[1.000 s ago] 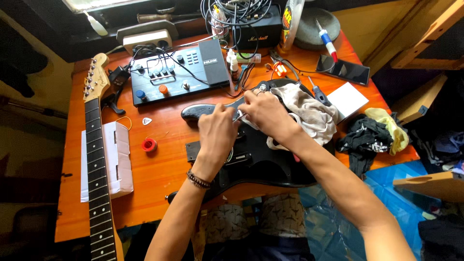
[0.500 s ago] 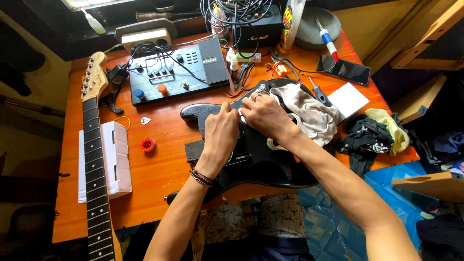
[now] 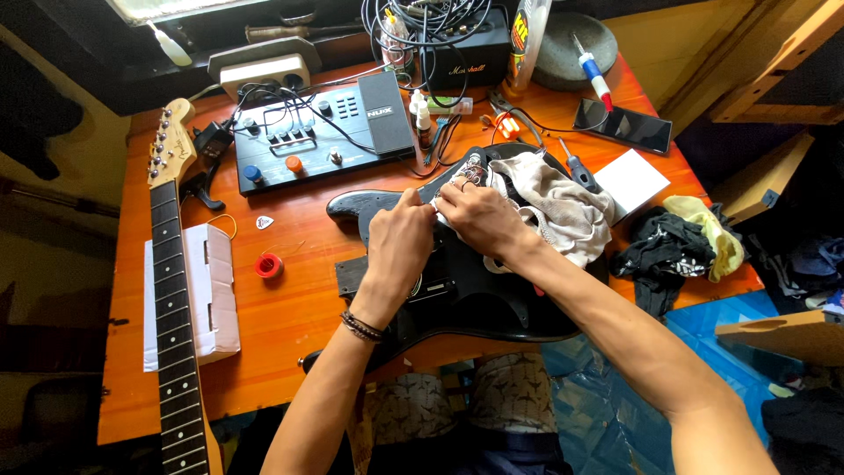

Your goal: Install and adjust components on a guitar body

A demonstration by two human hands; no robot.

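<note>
My fingertips are all bunched up together over the upper part of the glossy black electric guitar body (image 3: pixel 475 290), which lies flat across the middle of the frame on the orange wooden table (image 3: pixel 290 325). My left hand (image 3: pixel 400 246) is curled down with thumb and fingers pinched toward the body's top edge, and my right hand (image 3: pixel 479 218) is closed too, fingers pressed in right against the left ones. Whatever tiny bit they're pinching is too small to make out, so I can't tell what's actually in the grip.

Just right of my right hand, a crumpled off-white cloth (image 3: pixel 563 207) is draped over the body's upper right side. A screwdriver with a dark handle (image 3: pixel 576 167) lies just beyond it, next to a white square pad (image 3: pixel 631 180) and a dark smartphone (image 3: pixel 624 127).

Upper centre-left of the frame sits a black multi-effects pedal board with coloured knobs (image 3: pixel 321 132), cables trailing off it. Left of the body there's a small red spool (image 3: pixel 269 265) and a white guitar pick (image 3: pixel 264 222). Far left, a detached guitar neck with dark fretboard and pale headstock (image 3: pixel 176 299) runs top to bottom, resting over a white cardboard box (image 3: pixel 215 290).
</note>
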